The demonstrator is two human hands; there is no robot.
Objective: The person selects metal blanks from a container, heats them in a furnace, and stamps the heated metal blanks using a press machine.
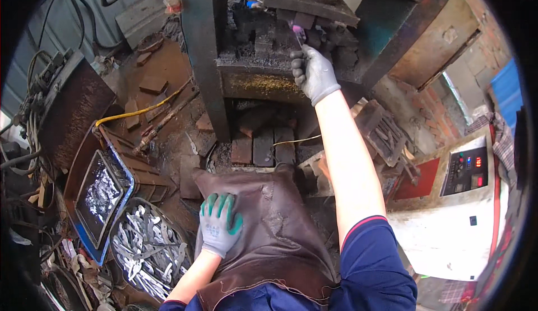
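My right hand [315, 74], in a grey glove, reaches far forward with its fingers wrapped round a thin metal piece [300, 40]. The far end of that piece glows pink in front of dark, sooty bricks [269, 45] inside a heavy steel frame [205, 47]. The grip hides the rest of the piece, so I cannot tell its full shape. My left hand [219, 227], in a grey glove with green fingertips, lies flat on the brown leather apron [280, 230] over my lap, holding nothing.
Left of my lap stands a basket of flat silvery metal pieces [148, 246]. Beyond it is a blue-rimmed crate [106, 249] with a dark tray of liquid [101, 193]. To the right sits a white control cabinet [443, 238] with a lit panel. Loose bricks [263, 145] lie ahead.
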